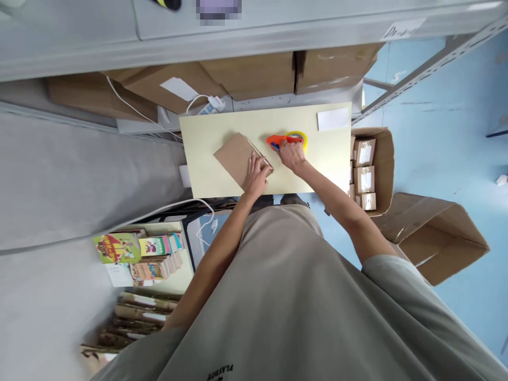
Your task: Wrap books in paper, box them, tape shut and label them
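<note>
A flat brown cardboard piece (234, 159), folded like a thin mailer, lies at an angle on the pale yellow table (204, 124). My left hand (257, 172) rests on its right side, fingers stretched out over the edge. Just to the right, my right hand (291, 153) is closed around an orange tape dispenser (278, 139) that carries a yellow-rimmed roll of tape (302, 136). The dispenser is close to the table surface, apart from the cardboard; whether it touches the table I cannot tell.
White paper slips (332, 119) lie at the table's back right. An open carton (384, 169) of small labelled boxes stands to the right, another open carton (444, 243) nearer. A shelf (254, 32) crosses above. Books (119, 247) and a white cable (159, 209) are at left.
</note>
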